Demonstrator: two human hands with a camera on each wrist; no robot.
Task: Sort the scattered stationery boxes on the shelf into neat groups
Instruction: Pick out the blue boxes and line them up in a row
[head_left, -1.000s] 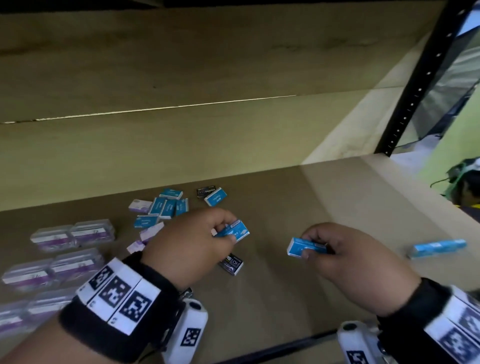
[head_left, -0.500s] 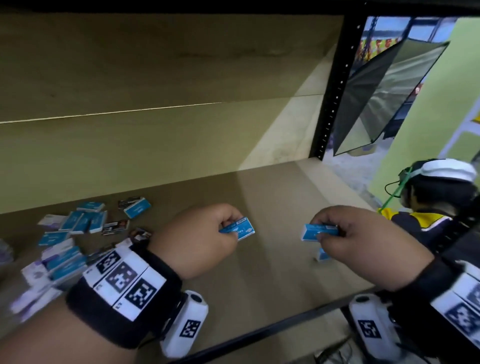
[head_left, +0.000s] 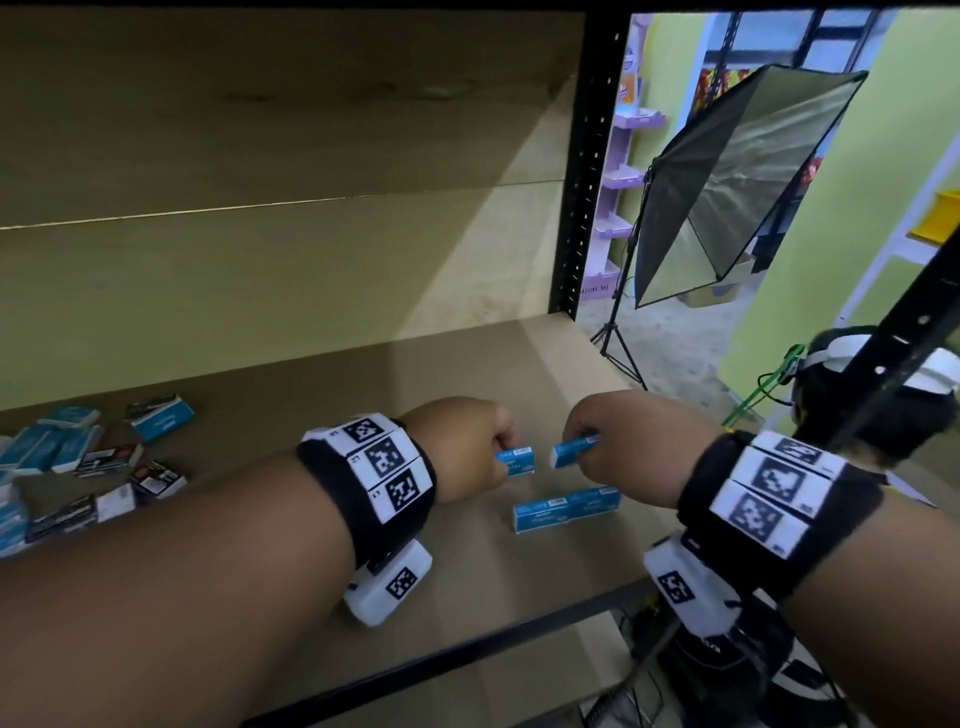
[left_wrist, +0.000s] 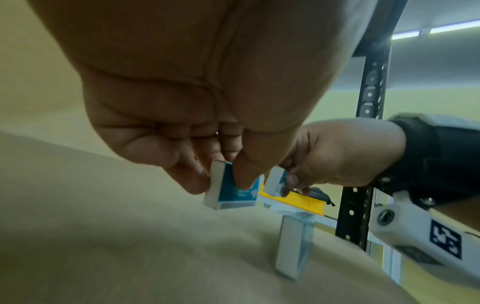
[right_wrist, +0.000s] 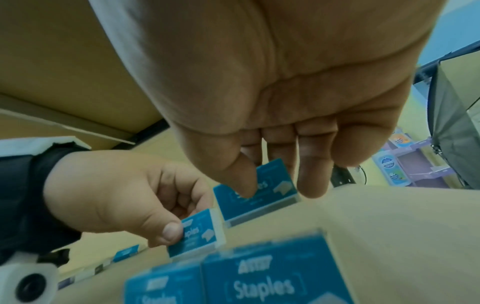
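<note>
Both hands' fingers pinch blue staple boxes (head_left: 515, 460) (head_left: 574, 450) above bare shelf (head_left: 452, 384) near its front edge.

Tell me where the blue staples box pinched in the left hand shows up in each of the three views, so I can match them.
Head: blue staples box at centre, at the left hand's fingertips.
Left wrist: lower centre, under the thumb.
Right wrist: lower left of centre, pinched by the hand coming in from the left.
Shared landmark: the two blue boxes lying together on the shelf.
</note>
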